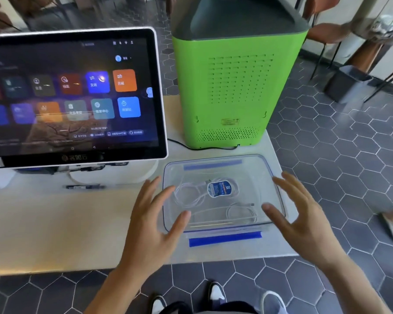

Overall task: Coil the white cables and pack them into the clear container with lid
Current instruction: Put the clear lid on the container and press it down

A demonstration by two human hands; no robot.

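head view: both coiled white cables (204, 196) lie inside the clear container (273, 177) at the desk's right front corner, lid apparently on; my left hand (153, 225) and right hand (304, 220) hover open and empty, clasps likely next.

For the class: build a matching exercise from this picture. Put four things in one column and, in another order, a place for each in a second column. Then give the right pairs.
Things:
1. white cables
2. green machine
3. touchscreen
4. hands, left and right

Places:
A. at the table's far end, behind the clear container
B. open, one at each side of the container
C. coiled inside the container
D. on a stand, left of the green machine

Pairs: 1-C, 2-A, 3-D, 4-B
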